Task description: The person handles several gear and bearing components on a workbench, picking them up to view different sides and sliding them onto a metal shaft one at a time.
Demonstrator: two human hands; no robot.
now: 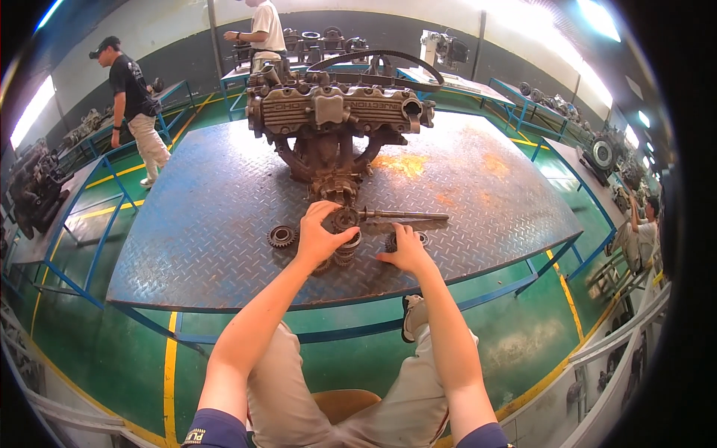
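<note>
My left hand [321, 235] curls its thumb and fingers around a round toothed metal part [346, 219], upright above a stack of gears [344, 256] near the table's front. My right hand [410, 254] bends down over a small dark gear [390, 243], thumb on one side and fingers on the other; the palm hides part of it. A long metal shaft [411, 215] lies pointing right, its left end close to the part in my left hand. To the left, a loose gear ring [281, 237] rests flat on the table.
A large engine [336, 112] stands at the back of the blue steel-plate table [224, 187], a black belt [396, 60] on top. Side benches hold machine parts [37, 187]. One person [131, 97] walks at the left, another [265, 30] stands behind, a third [642, 231] is at the right.
</note>
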